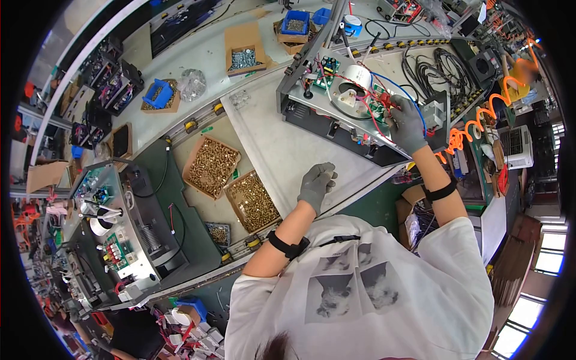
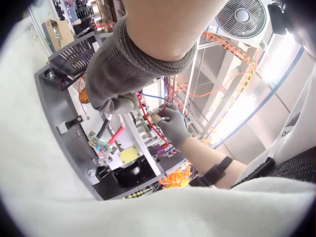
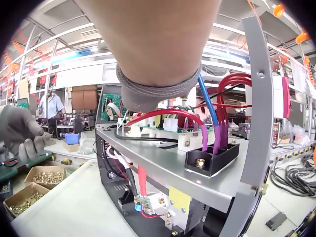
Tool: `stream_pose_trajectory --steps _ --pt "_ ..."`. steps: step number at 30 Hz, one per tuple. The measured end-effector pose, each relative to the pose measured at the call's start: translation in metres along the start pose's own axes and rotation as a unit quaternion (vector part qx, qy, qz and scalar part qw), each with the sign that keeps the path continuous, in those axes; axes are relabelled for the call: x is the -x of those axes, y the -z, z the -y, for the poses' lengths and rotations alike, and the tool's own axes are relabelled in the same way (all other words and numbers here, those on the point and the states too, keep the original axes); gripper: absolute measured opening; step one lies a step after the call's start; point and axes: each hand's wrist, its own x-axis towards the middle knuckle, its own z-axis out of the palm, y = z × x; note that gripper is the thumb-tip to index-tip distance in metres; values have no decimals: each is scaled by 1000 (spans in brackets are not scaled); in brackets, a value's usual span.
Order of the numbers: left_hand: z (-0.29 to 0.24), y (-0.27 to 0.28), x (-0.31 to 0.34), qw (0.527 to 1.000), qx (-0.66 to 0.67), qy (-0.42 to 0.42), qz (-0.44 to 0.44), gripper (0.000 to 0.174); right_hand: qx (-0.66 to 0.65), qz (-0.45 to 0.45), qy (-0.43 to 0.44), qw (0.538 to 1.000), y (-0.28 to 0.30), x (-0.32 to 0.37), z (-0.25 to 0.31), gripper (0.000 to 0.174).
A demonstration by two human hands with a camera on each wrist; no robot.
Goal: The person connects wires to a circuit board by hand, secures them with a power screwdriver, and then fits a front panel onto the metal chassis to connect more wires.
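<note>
Head view showed the right hand [image 1: 408, 127] at the red wiring [image 1: 372, 117] of the open metal chassis [image 1: 318, 101], fingers bent, hold indeterminable. Near the chassis, the left hand [image 1: 315, 185] was partly curled, its contents indeterminable.

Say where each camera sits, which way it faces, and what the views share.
Head: worn on the head, facing forward and down at the open electrical unit; left hand, right hand, both arms and the white shirt show.
Left wrist: faces past the large, near left hand into the unit; the right hand and forearm show beyond.
Right wrist: faces along the unit's metal shelf; its own hand hangs in from above, the left at the edge.
Head and right wrist share the brass-coloured fasteners.
</note>
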Motion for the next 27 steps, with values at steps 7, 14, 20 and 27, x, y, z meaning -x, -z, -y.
stream_pose_trajectory --steps 7,14,20,27 --pt "1 3 -3 1000 24 -6 -8 19 -10 39 29 999 2 -8 -7 13" --pt "4 8 -7 999 31 6 -13 19 16 87 29 996 3 -15 -8 12" --pt "4 15 -10 999 43 4 -20 18 -10 104 30 994 -6 -10 -24 12" --pt "1 21 -9 998 36 9 -45 18 -37 -30 30 998 -27 8 -45 9"
